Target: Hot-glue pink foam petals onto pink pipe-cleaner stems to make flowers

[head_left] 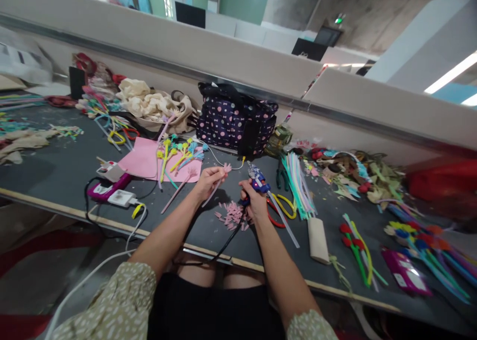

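Note:
My left hand (pixel 210 182) pinches a pink pipe-cleaner flower (pixel 226 168), its pale stem slanting down below the fingers. Closed around a blue hot glue gun (pixel 260 185) is my right hand (pixel 254 197); a clear glue stick (pixel 285 221) juts from the back of the gun and a black cord runs down toward me. The gun's nozzle points away from me, apart from the flower. Between my hands lies a pile of short pink pieces (pixel 233 215). Left of my left hand, another pink flower on a stem (pixel 179 193) rests partly on a pink sheet (pixel 143 158).
Several yellow and blue flowers (pixel 182 153) lie on the pink sheet. A polka-dot bag (pixel 234 121) stands at the back. Scissors (pixel 285 207), pliers (pixel 282 175) and pipe cleaners (pixel 299 183) are right of the glue gun. A purple power strip (pixel 108 188) with cables sits left.

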### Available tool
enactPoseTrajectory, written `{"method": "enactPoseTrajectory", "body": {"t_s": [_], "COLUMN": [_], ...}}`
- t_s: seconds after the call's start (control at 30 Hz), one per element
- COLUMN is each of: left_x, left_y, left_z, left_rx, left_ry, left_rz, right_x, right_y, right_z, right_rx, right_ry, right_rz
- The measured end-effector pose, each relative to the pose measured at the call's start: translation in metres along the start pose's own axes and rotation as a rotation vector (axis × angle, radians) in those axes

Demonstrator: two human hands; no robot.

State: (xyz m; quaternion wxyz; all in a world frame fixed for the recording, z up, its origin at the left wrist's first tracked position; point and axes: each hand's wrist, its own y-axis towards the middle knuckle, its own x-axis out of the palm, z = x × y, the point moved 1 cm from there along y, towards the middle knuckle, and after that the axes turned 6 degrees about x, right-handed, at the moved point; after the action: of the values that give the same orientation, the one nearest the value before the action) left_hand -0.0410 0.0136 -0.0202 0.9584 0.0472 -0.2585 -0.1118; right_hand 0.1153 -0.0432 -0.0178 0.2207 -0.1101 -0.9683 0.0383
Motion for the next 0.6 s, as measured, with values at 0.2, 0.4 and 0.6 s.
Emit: {"method": "enactPoseTrajectory", "body": {"t_s": [0.2, 0.4, 0.6], "left_x": [0.003, 0.006, 0.012], "left_y": [-0.004, -0.006, -0.008], "left_z": [0.008, 0.009, 0.005], "left_rx": [0.073, 0.131, 0.156], "left_ry": [0.123, 0.276, 0.445], "left_rz": [-0.052, -0.12, -0.186], "right_x": [0.003, 0.004, 0.001], "right_y": [-0.004, -0.009, -0.012], "right_z": [-0.001, -0.008, -0.01], "right_rx": [0.013, -0.089, -0.186], "right_ry": [0.008, 0.01, -0.145], "right_rz": [-0.038, -0.012, -0.002]}}
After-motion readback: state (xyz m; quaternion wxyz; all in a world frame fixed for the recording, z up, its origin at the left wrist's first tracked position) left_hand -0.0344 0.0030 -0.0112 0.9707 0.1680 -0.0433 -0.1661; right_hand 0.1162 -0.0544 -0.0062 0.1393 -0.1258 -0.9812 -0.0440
